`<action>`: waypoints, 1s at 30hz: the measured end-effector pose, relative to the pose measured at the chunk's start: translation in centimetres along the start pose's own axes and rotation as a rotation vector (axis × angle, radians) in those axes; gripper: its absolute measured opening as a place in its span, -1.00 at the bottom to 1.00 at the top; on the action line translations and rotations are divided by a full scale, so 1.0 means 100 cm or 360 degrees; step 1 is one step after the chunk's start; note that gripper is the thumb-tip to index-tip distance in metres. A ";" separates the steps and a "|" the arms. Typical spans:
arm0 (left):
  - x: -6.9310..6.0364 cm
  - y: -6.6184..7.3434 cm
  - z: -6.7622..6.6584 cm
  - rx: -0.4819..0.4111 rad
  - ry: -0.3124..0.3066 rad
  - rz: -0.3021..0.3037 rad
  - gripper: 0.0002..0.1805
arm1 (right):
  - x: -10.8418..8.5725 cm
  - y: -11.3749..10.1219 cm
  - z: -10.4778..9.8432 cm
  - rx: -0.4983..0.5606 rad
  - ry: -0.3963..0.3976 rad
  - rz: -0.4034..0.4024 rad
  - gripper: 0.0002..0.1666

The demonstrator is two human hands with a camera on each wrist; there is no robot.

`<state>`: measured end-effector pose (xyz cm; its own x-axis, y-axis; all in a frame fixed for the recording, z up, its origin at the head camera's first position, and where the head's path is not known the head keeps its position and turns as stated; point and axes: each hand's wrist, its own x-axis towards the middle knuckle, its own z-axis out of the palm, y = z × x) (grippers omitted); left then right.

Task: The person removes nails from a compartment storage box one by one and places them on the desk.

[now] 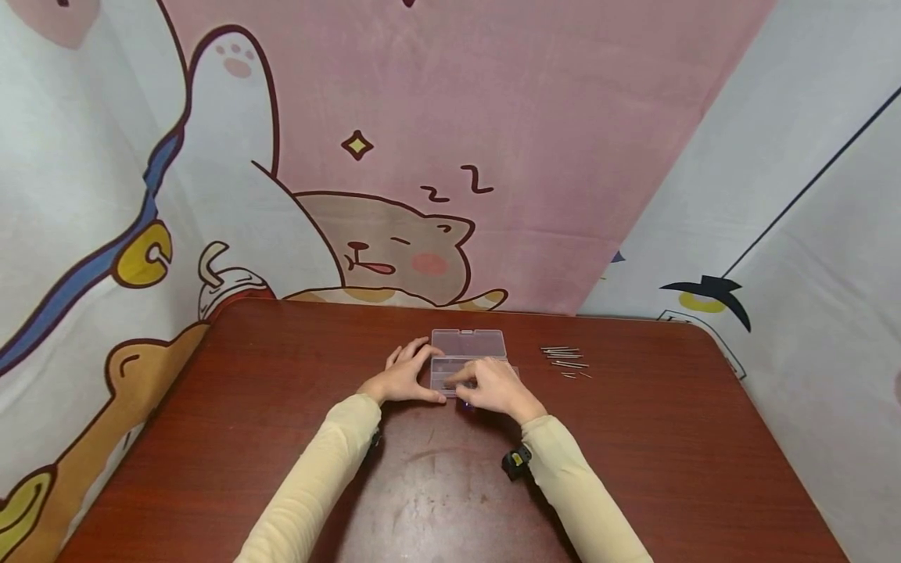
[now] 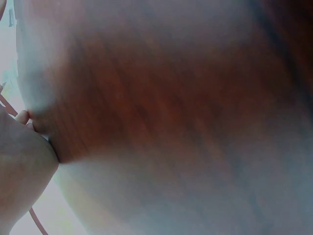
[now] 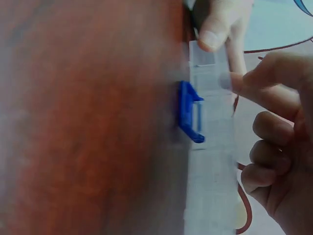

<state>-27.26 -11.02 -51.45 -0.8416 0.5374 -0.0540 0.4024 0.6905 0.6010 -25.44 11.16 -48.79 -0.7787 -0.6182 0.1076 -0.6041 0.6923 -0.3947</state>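
Observation:
A clear plastic box (image 1: 437, 385) stands on the table, its hinged lid (image 1: 468, 342) raised at the back. My left hand (image 1: 403, 381) grips the box's left end, thumb at the front corner and fingers at the back. Over the box is my right hand (image 1: 496, 386), its index finger reaching down inside. In the right wrist view that straight index finger (image 3: 269, 98) shows partly through the clear wall, with the other fingers curled. A blue latch (image 3: 186, 115) sits on the box's front. The left wrist view is mostly blurred tabletop.
To the right of the box lie several thin silvery metal rods (image 1: 563, 356), with a few shorter pieces (image 1: 568, 375) in front of them. The reddish-brown table (image 1: 669, 438) meets a cartoon-printed cloth (image 1: 549, 156) at the back and sides.

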 end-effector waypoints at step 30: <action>-0.003 0.005 -0.005 -0.0059 -0.0024 -0.0003 -0.16 | 0.027 0.004 0.013 -0.0182 0.0053 -0.0082 -0.89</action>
<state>-27.02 -11.06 -50.72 -0.8368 0.5434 -0.0668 0.3869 0.6732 0.6302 -27.58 9.29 -49.88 -0.7500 -0.6427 0.1562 -0.6576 0.6990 -0.2811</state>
